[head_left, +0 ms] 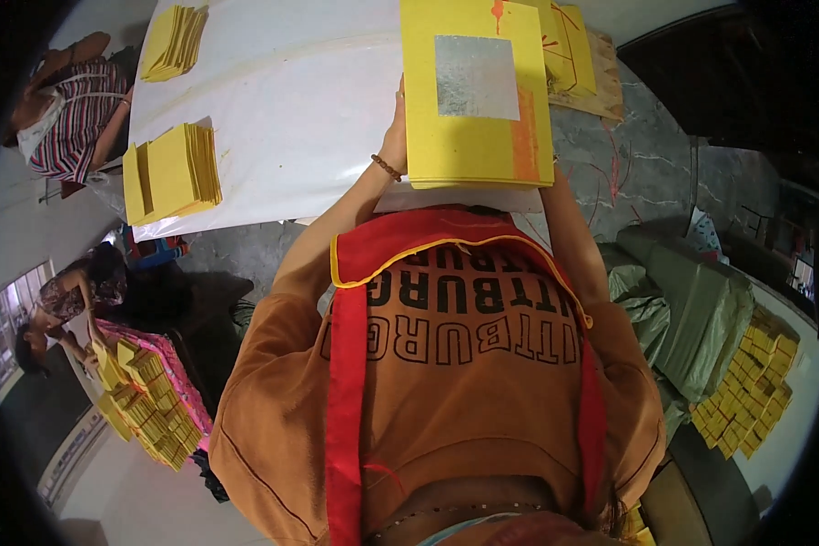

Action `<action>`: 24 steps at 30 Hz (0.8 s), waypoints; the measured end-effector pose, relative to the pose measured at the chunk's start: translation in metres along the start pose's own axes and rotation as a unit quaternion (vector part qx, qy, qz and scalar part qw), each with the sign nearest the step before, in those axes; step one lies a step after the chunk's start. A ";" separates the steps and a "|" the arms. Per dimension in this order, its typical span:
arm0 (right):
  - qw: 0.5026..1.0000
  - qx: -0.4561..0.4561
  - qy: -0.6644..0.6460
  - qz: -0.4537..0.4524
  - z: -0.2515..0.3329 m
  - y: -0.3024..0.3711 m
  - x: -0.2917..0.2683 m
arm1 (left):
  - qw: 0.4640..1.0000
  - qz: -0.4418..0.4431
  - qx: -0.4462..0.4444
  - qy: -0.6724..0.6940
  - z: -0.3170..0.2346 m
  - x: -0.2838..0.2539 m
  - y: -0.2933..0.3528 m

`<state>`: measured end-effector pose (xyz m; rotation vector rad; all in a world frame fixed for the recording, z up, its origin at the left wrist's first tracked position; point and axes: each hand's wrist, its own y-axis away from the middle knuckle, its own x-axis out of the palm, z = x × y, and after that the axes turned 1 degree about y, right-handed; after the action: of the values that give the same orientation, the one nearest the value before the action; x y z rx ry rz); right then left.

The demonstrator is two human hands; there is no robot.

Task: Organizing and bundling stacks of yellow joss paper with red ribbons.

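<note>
Right in front of me is a thick stack of yellow paper (475,150), with a silver square (476,77) on its top sheet and orange-red smears beside it. Against the stack's left side my left hand (395,136) is closed, its fingertips partly hidden behind the paper; a brown bead bracelet circles that wrist. My right forearm reaches the stack's right edge, where only a sliver of my right hand (557,173) shows; its fingers are hidden by the paper.
Two yellow paper stacks (175,173) stand along the left of the white-covered table (282,109). A red-tied yellow bundle (569,55) lies on a wooden board at right. Two other people (77,118) are at left, one by piled yellow bundles (155,409). More bundles (746,387) lie far right.
</note>
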<state>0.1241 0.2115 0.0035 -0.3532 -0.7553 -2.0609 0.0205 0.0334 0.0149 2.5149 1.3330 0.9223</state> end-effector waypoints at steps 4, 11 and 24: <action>0.998 -0.040 0.050 -0.001 0.002 0.008 -0.014 | 0.983 0.169 0.062 -0.025 -0.011 -0.005 -0.003; 0.965 -0.214 0.073 0.134 0.037 0.061 0.017 | 0.963 0.203 0.176 -0.028 -0.041 0.015 0.032; 0.962 -0.232 0.113 0.090 0.021 0.073 0.019 | 0.884 0.140 0.303 -0.326 -0.049 0.008 0.039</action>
<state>0.1727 0.1817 0.0574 -0.4182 -0.0891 -2.0446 0.0226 0.0086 0.0735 3.0818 1.1448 -0.4189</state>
